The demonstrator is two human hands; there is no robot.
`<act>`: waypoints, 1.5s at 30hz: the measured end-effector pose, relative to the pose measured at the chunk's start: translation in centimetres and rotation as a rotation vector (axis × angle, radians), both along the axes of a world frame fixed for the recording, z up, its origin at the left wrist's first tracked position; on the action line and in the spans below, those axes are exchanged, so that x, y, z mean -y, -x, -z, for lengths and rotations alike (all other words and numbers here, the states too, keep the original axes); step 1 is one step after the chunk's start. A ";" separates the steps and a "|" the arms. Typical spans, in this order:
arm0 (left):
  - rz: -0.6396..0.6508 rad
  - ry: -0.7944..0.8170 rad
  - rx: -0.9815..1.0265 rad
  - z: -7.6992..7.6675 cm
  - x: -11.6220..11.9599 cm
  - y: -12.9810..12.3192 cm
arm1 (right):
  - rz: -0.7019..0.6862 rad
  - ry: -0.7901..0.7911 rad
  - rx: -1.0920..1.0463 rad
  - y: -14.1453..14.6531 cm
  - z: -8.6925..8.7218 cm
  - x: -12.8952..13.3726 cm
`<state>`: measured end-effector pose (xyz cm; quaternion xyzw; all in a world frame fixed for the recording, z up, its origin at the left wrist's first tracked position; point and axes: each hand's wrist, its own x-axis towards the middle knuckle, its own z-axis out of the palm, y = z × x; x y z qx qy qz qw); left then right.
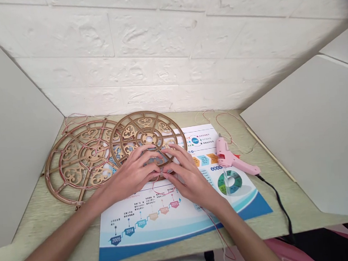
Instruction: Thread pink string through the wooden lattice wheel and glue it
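Observation:
Both my hands curl over the lower part of a laser-cut wooden disc (145,128) with ornate scrollwork, and it rests partly on a printed timeline sheet (158,238). My left hand (131,176) and my right hand (186,177) nearly meet at their fingertips near the disc's lower rim. A thin red thread (218,231) runs from under my right hand past the table edge. A matching disc (80,164), laced with red thread, lies to the left. A pink glue gun (232,156) lies on the sheet's right side, beyond my right hand.
The glue gun's black cord (280,202) drops over the front table edge. Loose red thread (221,120) lies at the back right on the pale wood-grain tabletop (39,221). A thin wooden stick (271,163) lies along the right panel. White side panels and a white brick-textured wall enclose the table.

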<state>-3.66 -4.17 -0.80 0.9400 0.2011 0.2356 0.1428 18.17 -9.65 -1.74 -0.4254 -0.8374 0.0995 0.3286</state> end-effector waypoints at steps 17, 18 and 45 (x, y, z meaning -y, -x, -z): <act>-0.042 0.211 0.018 0.1 0.0 0.1 | 0.026 -0.292 0.131 1.0 -0.7 0.2; -0.038 0.228 0.017 0.1 0.0 0.1 | 0.032 -0.282 0.115 1.0 -0.7 0.2; -0.049 0.146 -0.022 0.0 0.3 0.1 | -0.099 -0.393 0.217 1.6 -0.3 0.3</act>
